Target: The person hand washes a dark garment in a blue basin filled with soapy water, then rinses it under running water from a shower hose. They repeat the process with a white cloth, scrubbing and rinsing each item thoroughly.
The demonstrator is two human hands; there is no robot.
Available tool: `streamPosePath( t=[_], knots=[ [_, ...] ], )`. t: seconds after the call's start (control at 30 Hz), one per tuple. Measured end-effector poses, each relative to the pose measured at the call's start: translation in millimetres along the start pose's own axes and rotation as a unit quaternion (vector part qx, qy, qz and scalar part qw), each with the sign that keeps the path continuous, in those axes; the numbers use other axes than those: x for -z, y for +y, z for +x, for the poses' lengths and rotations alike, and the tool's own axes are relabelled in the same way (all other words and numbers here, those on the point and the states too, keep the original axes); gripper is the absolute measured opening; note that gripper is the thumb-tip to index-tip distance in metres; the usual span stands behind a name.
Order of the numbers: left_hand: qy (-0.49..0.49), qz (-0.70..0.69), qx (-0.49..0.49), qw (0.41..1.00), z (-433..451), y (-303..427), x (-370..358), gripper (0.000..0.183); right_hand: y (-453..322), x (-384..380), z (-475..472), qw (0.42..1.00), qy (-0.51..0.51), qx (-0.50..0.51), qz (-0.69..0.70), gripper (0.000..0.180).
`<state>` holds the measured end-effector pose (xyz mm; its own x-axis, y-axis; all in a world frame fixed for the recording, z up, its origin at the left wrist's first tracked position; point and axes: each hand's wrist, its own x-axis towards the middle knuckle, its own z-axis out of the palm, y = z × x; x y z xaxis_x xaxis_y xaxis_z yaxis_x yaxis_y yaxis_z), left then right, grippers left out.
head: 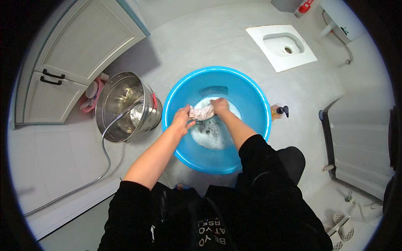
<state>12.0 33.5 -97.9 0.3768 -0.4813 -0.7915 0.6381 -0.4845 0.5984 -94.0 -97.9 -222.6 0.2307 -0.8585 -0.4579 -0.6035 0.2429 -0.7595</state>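
A large round blue plastic basin (pixel 216 163) stands on the floor before me, with foamy water (pixel 209 138) in its bottom. Over the foam a wet, pale pinkish cloth (pixel 201 113) is stretched between my two hands. My left hand (pixel 182 120) grips the cloth's left end, with some fingers spread below it. The other end is closed in my right hand (pixel 220 106). A dark patch shows on the basin's inner far wall. Both hands are above the water, inside the rim.
Left of the basin, a metal bucket (pixel 147 106) leans with a shower hose (pixel 106 150) running into it. A pump bottle (pixel 278 112) touches or nearly touches the basin's right side. A squat toilet (pixel 282 47) lies at the upper right, a cabinet (pixel 84 40) at the upper left.
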Motion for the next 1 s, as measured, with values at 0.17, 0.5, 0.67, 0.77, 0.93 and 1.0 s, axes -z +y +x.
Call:
streamPosePath(
  t=[0.17, 0.5, 0.67, 0.77, 0.93, 1.0],
  knots=[
    [-0.016, -0.009, 0.003, 1.0, -28, 3, 27, 0.042, 14, 2, -17, 0.981, -0.026, 0.025, -0.189, 0.029],
    [0.014, -0.042, 0.098, 0.994, -14, 6, 18, 0.049, 11, 0, -45, 0.796, -0.306, 0.054, -0.519, 0.033],
    [-0.01, -0.121, 0.2, 0.972, -38, 15, -29, 0.059, -54, 30, -38, 0.875, -0.427, 0.079, -0.217, 0.016],
    [-0.045, -0.212, 0.187, 0.958, -27, 7, -22, 0.054, -108, 50, -95, 0.886, -0.441, 0.142, 0.002, 0.015],
    [-0.422, -0.371, 0.259, 0.786, 32, -13, 13, 0.038, -126, 47, -179, 0.896, -0.179, 0.403, -0.047, 0.02],
    [-0.43, -0.366, 0.224, 0.794, 55, -30, 24, 0.039, -122, 40, -190, 0.864, -0.048, 0.49, -0.104, 0.02]
  ],
)
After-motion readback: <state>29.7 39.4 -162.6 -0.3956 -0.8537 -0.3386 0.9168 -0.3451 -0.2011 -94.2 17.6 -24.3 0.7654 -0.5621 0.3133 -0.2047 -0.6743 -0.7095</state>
